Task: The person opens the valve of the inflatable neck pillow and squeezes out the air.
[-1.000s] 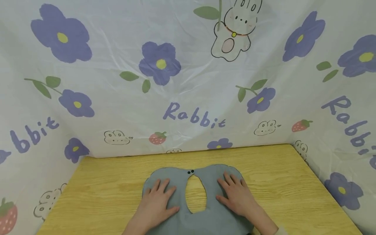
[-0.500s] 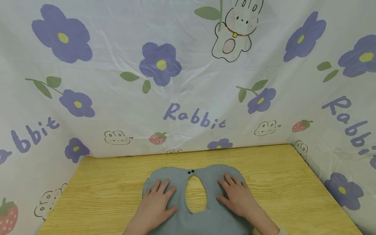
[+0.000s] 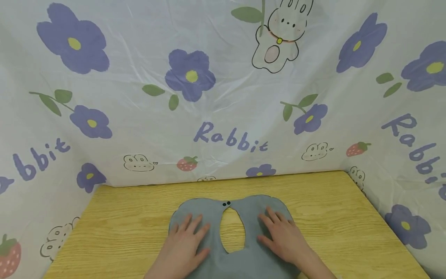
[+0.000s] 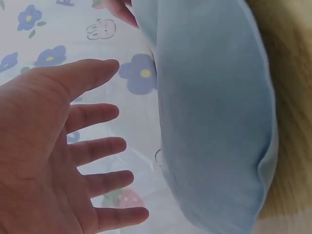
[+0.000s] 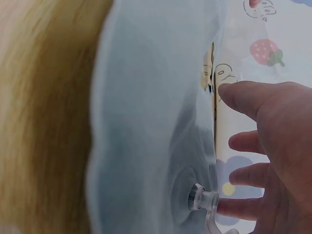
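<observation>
A grey-blue inflatable neck pillow [image 3: 238, 267] lies flat on the table, its two arms meeting at a pair of black snaps [image 3: 226, 204] at the far side. Over its left arm is my left hand [image 3: 182, 244], fingers spread and straight. My right hand [image 3: 283, 237] is over the right arm, fingers extended too. Both wrist views show a gap between palm and pillow. In the right wrist view a clear plastic valve [image 5: 202, 199] with its cap sticks up from the pillow near my fingers. The pillow's near edge runs out of the head view.
The wood-grain table [image 3: 122, 228] extends to the left and right of the pillow. A white curtain [image 3: 223, 108] printed with purple flowers, rabbits and strawberries encloses the table at the back and both sides.
Both hands, earlier resting on the pillow, have shifted slightly and lifted off its surface. The pillow stays in the same place.
</observation>
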Demonstrator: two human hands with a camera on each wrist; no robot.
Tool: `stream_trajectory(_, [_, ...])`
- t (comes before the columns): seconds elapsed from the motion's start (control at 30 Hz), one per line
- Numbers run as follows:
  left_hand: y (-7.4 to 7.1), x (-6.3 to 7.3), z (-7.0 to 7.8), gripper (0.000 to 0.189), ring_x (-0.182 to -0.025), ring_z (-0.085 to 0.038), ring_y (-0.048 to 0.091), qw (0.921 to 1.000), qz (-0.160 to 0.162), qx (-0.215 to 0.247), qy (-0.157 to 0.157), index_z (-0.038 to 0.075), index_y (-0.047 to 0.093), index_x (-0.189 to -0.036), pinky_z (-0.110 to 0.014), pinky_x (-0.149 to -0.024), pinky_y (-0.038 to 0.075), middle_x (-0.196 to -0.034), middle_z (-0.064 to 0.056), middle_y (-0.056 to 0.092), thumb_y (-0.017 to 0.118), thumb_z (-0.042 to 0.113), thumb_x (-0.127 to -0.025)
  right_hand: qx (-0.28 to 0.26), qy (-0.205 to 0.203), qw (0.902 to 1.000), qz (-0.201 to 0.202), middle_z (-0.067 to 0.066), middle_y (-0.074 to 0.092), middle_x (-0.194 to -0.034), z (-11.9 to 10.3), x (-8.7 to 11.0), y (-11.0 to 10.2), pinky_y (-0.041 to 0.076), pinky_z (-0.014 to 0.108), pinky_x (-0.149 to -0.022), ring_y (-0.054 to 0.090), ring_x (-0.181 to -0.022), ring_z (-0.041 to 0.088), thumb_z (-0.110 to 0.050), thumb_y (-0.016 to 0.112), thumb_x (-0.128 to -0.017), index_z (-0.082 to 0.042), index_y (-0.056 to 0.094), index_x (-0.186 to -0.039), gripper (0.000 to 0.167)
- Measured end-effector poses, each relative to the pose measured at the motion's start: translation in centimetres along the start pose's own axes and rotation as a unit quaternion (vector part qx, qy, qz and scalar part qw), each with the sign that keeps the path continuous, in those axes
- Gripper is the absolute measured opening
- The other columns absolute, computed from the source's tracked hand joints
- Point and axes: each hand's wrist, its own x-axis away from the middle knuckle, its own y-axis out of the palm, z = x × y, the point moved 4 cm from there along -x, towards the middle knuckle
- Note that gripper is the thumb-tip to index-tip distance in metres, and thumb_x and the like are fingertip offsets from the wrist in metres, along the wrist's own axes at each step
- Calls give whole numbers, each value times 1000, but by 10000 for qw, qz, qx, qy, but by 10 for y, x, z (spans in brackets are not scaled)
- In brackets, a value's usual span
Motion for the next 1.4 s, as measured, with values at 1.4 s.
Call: stream_trajectory(1.4, [19,15,7,55,-138,-47,43,9995,-201,-57,216,16,68,-133,-71,-88,48,-148,-14,51,74,51,-90,-39,-446,9990,-92,18,52,-149,1,16,5,48,64,-96,52,-131,41,-45,72,-95,-10,63,-139,57])
